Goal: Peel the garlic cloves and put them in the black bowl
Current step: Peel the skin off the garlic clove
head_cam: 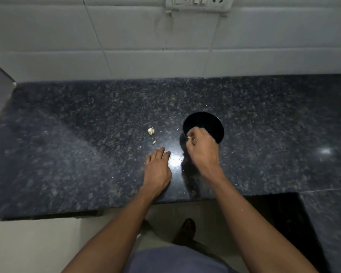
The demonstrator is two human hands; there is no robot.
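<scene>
Right hand [202, 148], pinching a garlic clove [189, 137], is held over the black bowl [207, 123]; left hand [158, 166] is laid flat, fingers straight, on the granite counter [77, 144]. No writing is legible.

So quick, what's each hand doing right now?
Left hand: open, fingers flat on the countertop, holding nothing.
Right hand: over the black bowl, pinching a small pale piece, likely a garlic clove.

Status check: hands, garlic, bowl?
Left hand open, flat on counter. Right hand pinching clove at bowl rim. Garlic piece and scrap left of bowl. Nothing blocking.
</scene>
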